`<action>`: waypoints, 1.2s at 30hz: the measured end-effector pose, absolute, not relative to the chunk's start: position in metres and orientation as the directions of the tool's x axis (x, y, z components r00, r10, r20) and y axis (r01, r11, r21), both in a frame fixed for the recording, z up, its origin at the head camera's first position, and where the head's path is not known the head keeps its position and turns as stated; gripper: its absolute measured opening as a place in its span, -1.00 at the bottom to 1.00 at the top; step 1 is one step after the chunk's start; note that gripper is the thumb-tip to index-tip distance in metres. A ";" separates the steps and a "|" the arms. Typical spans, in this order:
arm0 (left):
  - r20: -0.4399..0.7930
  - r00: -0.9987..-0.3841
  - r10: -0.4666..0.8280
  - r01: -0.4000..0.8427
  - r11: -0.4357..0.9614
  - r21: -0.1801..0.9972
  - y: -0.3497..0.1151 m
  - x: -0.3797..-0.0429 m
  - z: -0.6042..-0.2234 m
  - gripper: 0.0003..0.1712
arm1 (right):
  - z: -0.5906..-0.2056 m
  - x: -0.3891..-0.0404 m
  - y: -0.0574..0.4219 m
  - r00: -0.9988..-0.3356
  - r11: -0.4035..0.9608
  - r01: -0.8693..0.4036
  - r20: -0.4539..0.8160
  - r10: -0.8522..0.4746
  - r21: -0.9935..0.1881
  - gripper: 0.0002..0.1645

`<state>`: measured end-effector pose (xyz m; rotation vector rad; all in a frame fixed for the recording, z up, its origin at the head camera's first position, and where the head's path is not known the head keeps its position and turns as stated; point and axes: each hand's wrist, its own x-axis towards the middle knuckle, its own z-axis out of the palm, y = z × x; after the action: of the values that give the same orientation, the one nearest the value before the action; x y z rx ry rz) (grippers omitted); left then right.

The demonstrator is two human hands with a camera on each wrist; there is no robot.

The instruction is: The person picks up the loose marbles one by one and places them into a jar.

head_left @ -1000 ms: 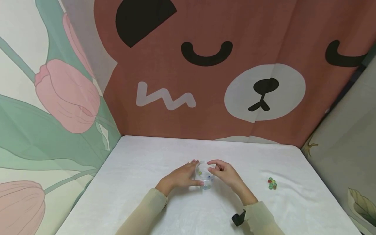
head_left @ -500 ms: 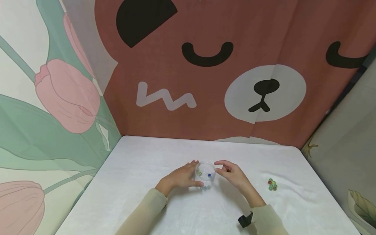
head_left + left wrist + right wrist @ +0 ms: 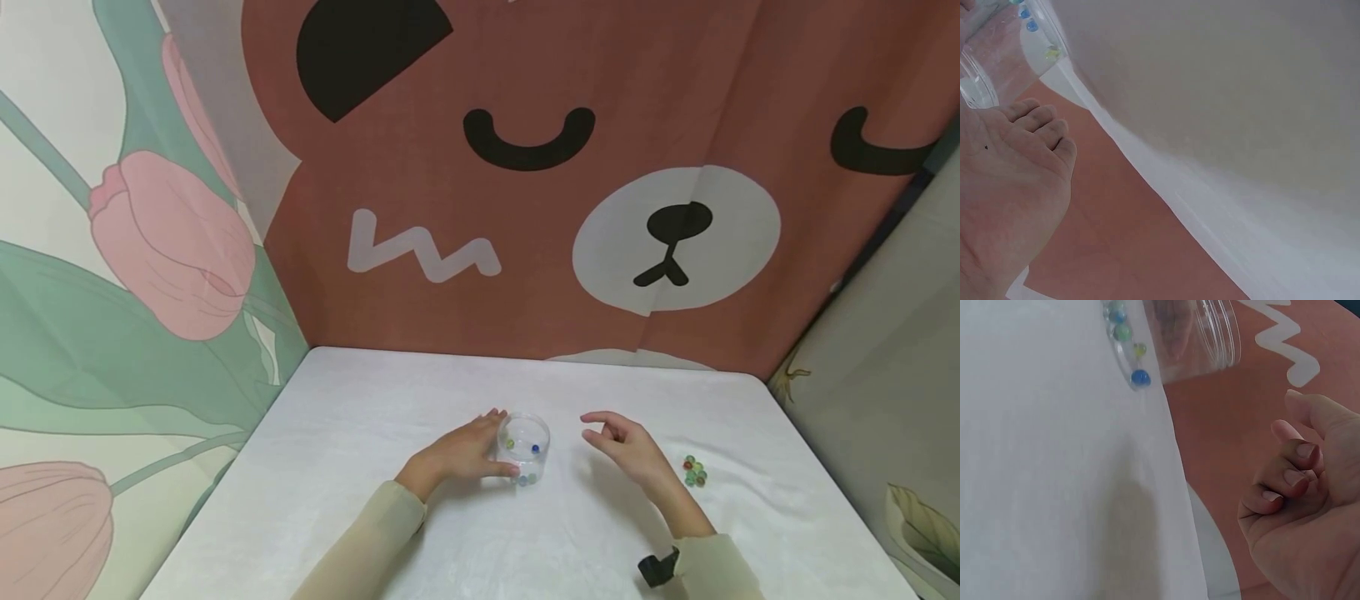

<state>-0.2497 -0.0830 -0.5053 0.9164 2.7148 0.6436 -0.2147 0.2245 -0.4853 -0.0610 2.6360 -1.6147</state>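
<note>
A clear plastic jar (image 3: 543, 460) with no lid on it stands on the white-covered table, several glass marbles at its bottom. The left hand (image 3: 461, 452) holds it from the left, thumb at the front and fingers round the far side. In the right wrist view a blue marble (image 3: 1140, 378) and a yellow-green marble (image 3: 1140, 349) show through the wall. The right hand (image 3: 630, 454) hovers to the right of the jar, thumb and index finger apart, other fingers loosely curled, with nothing in it. Farther right lies a small cluster of green, yellow and reddish marbles (image 3: 695, 472).
The white tablecloth (image 3: 390, 392) is slightly wrinkled near the loose marbles. A brown bear-print curtain (image 3: 420, 317) hangs behind the table's back edge, with a tulip-print curtain (image 3: 172, 250) at the left. A black strap mount (image 3: 658, 570) sits on the right wrist.
The right hand has moved right, from over the jar's mouth towards the loose marbles. The blue marble now shows plainly inside the jar. The left hand has stayed on the jar.
</note>
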 end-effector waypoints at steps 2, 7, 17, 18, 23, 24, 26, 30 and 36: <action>-0.055 -0.787 0.615 0.523 0.712 0.469 -0.083 -0.249 -0.504 0.25 | -0.486 -0.213 0.231 -0.998 0.464 0.005 -0.032 -0.051 -0.886 -0.52; -0.064 -0.793 0.606 0.513 0.721 0.465 -0.082 -0.248 -0.503 0.26 | -0.485 -0.207 0.243 -0.998 0.468 0.002 -0.028 -0.050 -0.884 -0.47; -0.058 -0.786 0.615 0.525 0.714 0.463 -0.082 -0.249 -0.503 0.26 | -0.490 -0.197 0.274 -1.000 0.501 0.001 -0.013 -0.020 -0.865 -0.45; -0.058 -0.784 0.618 0.526 0.711 0.466 -0.082 -0.249 -0.503 0.26 | -0.490 -0.196 0.278 -1.000 0.502 0.002 -0.012 -0.018 -0.865 -0.44; -0.060 -0.783 0.619 0.530 0.714 0.457 -0.083 -0.248 -0.503 0.25 | -0.490 -0.189 0.294 -1.000 0.504 0.020 -0.021 0.004 -0.863 -0.41; -0.060 -0.784 0.618 0.530 0.715 0.456 -0.083 -0.248 -0.504 0.25 | -0.490 -0.188 0.297 -1.000 0.506 0.022 -0.022 0.007 -0.863 -0.41; -0.061 -0.785 0.617 0.527 0.716 0.457 -0.084 -0.248 -0.504 0.25 | -0.490 -0.186 0.303 -1.000 0.515 0.024 -0.020 0.013 -0.857 -0.40; -0.058 -0.782 0.620 0.529 0.711 0.463 -0.084 -0.248 -0.503 0.24 | -0.491 -0.183 0.316 -0.999 0.544 0.034 -0.023 0.027 -0.838 -0.37; -0.047 -0.772 0.634 0.548 0.702 0.455 -0.084 -0.250 -0.504 0.23 | -0.492 -0.177 0.335 -0.999 0.542 0.053 -0.045 0.028 -0.839 -0.34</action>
<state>-0.2497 -0.0840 -0.5042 0.9520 2.7097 0.6296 -0.1767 0.3346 -0.4917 0.0725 2.7353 -1.4893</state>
